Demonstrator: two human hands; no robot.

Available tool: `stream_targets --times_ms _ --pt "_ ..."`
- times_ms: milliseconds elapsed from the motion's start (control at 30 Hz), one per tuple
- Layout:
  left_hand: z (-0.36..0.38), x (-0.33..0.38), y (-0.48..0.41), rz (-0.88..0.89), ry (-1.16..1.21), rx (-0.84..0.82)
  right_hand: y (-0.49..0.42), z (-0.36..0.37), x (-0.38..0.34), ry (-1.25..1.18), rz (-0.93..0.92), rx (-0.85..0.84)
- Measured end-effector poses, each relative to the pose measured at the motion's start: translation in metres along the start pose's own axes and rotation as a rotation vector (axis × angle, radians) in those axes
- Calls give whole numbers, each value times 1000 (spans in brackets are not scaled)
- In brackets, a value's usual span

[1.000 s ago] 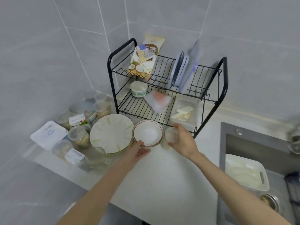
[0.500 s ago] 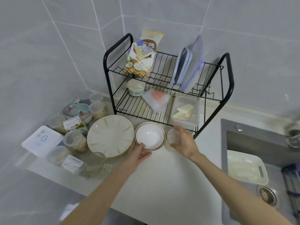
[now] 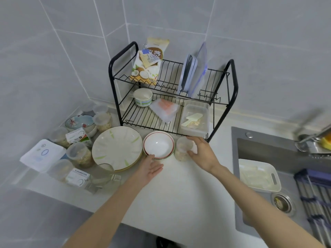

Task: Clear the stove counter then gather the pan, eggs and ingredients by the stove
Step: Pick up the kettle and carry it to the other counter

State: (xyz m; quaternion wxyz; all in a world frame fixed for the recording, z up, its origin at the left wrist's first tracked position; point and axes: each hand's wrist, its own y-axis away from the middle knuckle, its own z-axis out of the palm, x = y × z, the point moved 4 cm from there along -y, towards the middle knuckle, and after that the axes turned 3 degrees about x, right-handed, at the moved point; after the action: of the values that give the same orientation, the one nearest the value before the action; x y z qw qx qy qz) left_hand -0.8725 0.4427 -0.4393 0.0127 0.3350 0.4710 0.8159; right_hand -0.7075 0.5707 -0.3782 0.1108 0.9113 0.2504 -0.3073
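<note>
Two things sit before the black rack (image 3: 235, 81) on the counter (image 3: 170, 194): a red-rimmed bowl (image 3: 158, 144) and, at its 3 o'clock, a clear tub (image 3: 181, 149). My left hand (image 3: 152, 169) lies palm-up, fingers straight, touching the bowl's 6 o'clock rim; my right hand (image 3: 204, 154) curls its fingers round the tub.

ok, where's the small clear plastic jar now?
Head view, near centre: the small clear plastic jar stands on the white counter between the red-rimmed white bowl and the right hand gripping it, before the black wire rack.
</note>
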Motion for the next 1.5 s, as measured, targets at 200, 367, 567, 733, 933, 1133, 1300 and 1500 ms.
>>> stream_targets --times_ms 200,367,567,733,933,1133,1300,1500 --pt "-16 -13 33 21 -249 -127 53 -17 -5 -102 49 111" --pt "-3 -22 74 158 -489 -230 123 -28 -5 -218 157 245" --pt "46 -42 138 273 -662 -431 212 -68 12 -345 283 460" --pt "110 -89 188 291 -783 -604 301 -113 43 -322 392 594" --pt "198 -190 252 266 -967 -811 418 -168 101 -337 530 818" --pt "296 -326 326 245 -1111 -1018 552 -224 170 -330 678 1019" --pt "364 -463 410 225 -1223 -1244 682 -272 231 -281 808 1187" --pt "408 -622 517 156 -1261 -1457 842 -310 274 -252 953 1348"
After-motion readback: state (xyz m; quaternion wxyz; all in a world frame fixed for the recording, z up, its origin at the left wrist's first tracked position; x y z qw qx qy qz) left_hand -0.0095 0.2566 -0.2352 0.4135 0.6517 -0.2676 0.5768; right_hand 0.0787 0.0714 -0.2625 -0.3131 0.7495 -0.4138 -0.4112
